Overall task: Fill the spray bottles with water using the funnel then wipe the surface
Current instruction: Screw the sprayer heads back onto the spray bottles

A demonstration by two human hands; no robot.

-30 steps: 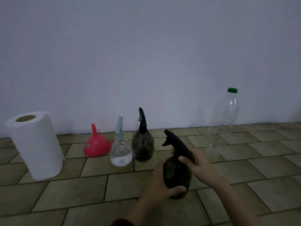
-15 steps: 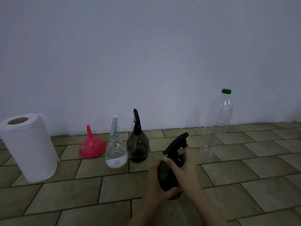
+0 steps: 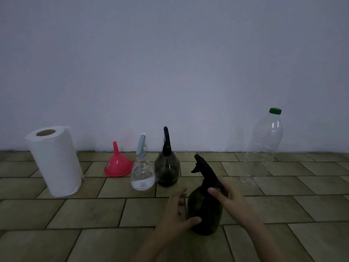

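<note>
Dark spray bottle (image 3: pixel 204 210) gripped by both hands, left hand (image 3: pixel 177 214) low, right hand (image 3: pixel 229 200) at neck; bare tiles (image 3: pixel 85 212) leftward.

The paper towel roll (image 3: pixel 54 161) looks soft, matt and lightly embossed. The funnel (image 3: pixel 118 164) is glossy red plastic. The near spray bottle (image 3: pixel 204 210) is dark, smoky translucent plastic; the tall bottle (image 3: pixel 264 148) is clear and shiny. The tiled surface (image 3: pixel 75 210) looks matt with dark grout lines.
</note>
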